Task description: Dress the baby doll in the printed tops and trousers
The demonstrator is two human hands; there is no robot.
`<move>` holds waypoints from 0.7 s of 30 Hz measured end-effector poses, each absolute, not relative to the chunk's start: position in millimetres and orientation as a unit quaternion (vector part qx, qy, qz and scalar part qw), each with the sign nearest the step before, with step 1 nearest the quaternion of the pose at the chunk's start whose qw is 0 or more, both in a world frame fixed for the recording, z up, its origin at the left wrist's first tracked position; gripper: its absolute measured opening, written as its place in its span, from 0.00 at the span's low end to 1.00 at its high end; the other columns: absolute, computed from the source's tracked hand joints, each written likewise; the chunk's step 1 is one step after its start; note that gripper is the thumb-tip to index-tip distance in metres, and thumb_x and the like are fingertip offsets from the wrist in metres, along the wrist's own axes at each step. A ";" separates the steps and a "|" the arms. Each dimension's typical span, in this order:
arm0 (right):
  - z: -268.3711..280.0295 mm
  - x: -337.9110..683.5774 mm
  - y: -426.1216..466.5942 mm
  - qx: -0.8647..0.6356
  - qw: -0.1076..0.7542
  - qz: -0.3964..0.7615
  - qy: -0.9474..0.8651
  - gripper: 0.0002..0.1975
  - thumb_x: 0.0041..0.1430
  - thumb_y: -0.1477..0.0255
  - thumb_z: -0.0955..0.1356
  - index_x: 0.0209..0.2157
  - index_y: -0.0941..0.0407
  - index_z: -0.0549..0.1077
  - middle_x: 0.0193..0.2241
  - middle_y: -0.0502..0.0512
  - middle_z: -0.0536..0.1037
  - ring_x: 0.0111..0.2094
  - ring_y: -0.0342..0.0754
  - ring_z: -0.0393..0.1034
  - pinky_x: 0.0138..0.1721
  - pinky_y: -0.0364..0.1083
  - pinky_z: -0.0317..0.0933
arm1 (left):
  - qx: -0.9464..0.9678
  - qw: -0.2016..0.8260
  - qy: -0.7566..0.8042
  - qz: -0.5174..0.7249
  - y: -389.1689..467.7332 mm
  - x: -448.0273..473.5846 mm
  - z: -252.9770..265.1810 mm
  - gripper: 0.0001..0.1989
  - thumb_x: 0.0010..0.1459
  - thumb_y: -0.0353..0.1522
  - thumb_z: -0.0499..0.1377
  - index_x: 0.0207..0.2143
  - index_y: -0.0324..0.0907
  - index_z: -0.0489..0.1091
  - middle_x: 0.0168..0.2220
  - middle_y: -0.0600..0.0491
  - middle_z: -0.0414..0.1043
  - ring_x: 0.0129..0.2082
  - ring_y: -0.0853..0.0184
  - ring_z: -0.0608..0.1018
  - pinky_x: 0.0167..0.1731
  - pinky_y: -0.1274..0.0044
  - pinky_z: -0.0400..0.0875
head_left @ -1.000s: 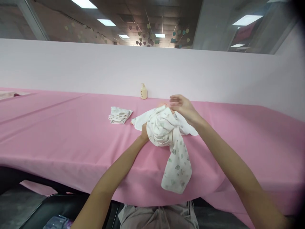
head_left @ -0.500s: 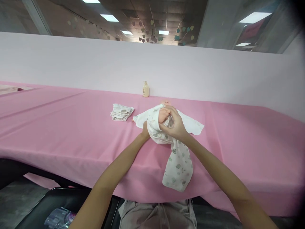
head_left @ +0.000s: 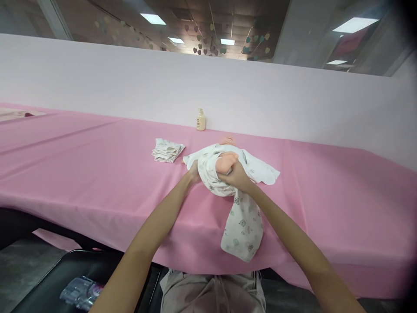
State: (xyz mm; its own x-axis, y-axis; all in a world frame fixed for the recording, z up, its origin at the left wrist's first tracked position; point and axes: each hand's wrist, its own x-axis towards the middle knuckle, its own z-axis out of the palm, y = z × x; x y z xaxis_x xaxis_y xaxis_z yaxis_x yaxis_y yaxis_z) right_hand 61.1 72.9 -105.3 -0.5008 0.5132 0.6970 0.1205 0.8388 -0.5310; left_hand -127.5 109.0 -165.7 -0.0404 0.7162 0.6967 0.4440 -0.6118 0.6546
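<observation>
A baby doll (head_left: pixel 228 140) lies on its back, head toward the wall, in a white printed baby garment (head_left: pixel 263 168). One doll foot (head_left: pixel 226 163) pokes out through the bunched cloth of a leg opening. My right hand (head_left: pixel 239 176) is closed around the cloth edge at the foot's right side, thumb below the foot. My left hand (head_left: pixel 194 170) is against the left side of the bunched leg, its fingers hidden behind the cloth. The other trouser leg (head_left: pixel 243 230) hangs flat toward the table's front edge.
A folded stack of printed cloth (head_left: pixel 167 150) lies left of the doll. A cream pump bottle (head_left: pixel 201 120) stands by the wall. Pink sheeting (head_left: pixel 97 174) covers the table. A black chair (head_left: pixel 42 284) with a clear plastic bottle (head_left: pixel 81 292) on it is at lower left.
My right hand has shifted from the toes down to the foot's lower right side, and the foot is tilted and more exposed. My left hand has slid slightly left along the cloth.
</observation>
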 end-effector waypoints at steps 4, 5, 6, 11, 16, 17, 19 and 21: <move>-106.2 69.9 63.7 -0.143 0.364 0.266 -0.881 0.28 0.42 0.74 0.73 0.48 0.54 0.67 0.55 0.62 0.63 0.60 0.57 0.56 0.61 0.57 0.49 | 0.637 0.300 0.387 0.595 103.3 -135.9 -155.1 0.28 0.64 0.46 0.40 0.35 0.38 0.73 0.34 0.42 0.77 0.44 0.51 0.77 0.45 0.57 0.71; -104.7 73.6 62.1 -0.133 0.337 0.284 -0.888 0.29 0.42 0.73 0.74 0.49 0.53 0.67 0.57 0.61 0.61 0.62 0.57 0.53 0.62 0.58 0.47 | 0.610 0.373 0.366 0.596 101.1 -136.0 -152.6 0.26 0.62 0.46 0.44 0.36 0.38 0.74 0.35 0.42 0.77 0.45 0.51 0.77 0.46 0.58 0.71; -102.9 77.8 61.6 -0.120 0.308 0.307 -0.892 0.30 0.42 0.72 0.74 0.50 0.52 0.68 0.59 0.60 0.60 0.63 0.56 0.50 0.63 0.57 0.45 | 0.577 0.448 0.340 0.592 99.0 -135.4 -150.3 0.23 0.60 0.46 0.48 0.37 0.37 0.73 0.36 0.42 0.77 0.45 0.51 0.77 0.46 0.58 0.71; -102.5 95.3 86.6 -0.105 0.302 0.516 -0.795 0.19 0.51 0.69 0.70 0.46 0.53 0.71 0.50 0.58 0.73 0.56 0.54 0.64 0.58 0.56 0.54 | 0.461 0.631 0.235 0.577 94.1 -127.6 -145.5 0.16 0.47 0.28 0.63 0.41 0.34 0.72 0.36 0.45 0.78 0.40 0.57 0.79 0.45 0.68 0.73; -122.9 96.2 124.3 -0.346 0.434 0.392 -0.734 0.09 0.50 0.73 0.68 0.36 0.57 0.74 0.38 0.58 0.78 0.43 0.51 0.72 0.51 0.53 0.62 | 0.391 0.646 0.272 0.596 100.9 -125.6 -151.9 0.12 0.50 0.26 0.62 0.40 0.34 0.73 0.35 0.47 0.78 0.34 0.64 0.80 0.39 0.75 0.73; -125.7 95.4 126.1 -0.360 0.425 0.342 -0.757 0.09 0.50 0.73 0.68 0.36 0.57 0.75 0.39 0.58 0.78 0.44 0.51 0.72 0.52 0.53 0.61 | 0.389 0.639 0.286 0.599 102.7 -125.5 -153.5 0.11 0.50 0.27 0.63 0.38 0.35 0.73 0.34 0.48 0.78 0.33 0.64 0.79 0.37 0.75 0.73; -128.3 93.8 123.5 -0.361 0.380 0.273 -0.807 0.09 0.52 0.71 0.68 0.36 0.57 0.76 0.41 0.58 0.78 0.45 0.51 0.71 0.51 0.52 0.60 | 0.392 0.618 0.314 0.605 106.1 -124.6 -156.4 0.10 0.51 0.31 0.63 0.36 0.35 0.73 0.32 0.49 0.77 0.31 0.64 0.79 0.36 0.75 0.73; -128.4 92.3 116.6 -0.355 0.331 0.245 -0.839 0.12 0.55 0.68 0.68 0.39 0.57 0.76 0.43 0.58 0.78 0.45 0.52 0.71 0.49 0.51 0.61 | 0.415 0.570 0.365 0.607 108.9 -123.2 -158.7 0.12 0.53 0.36 0.61 0.34 0.36 0.72 0.30 0.49 0.75 0.30 0.64 0.77 0.36 0.73 0.72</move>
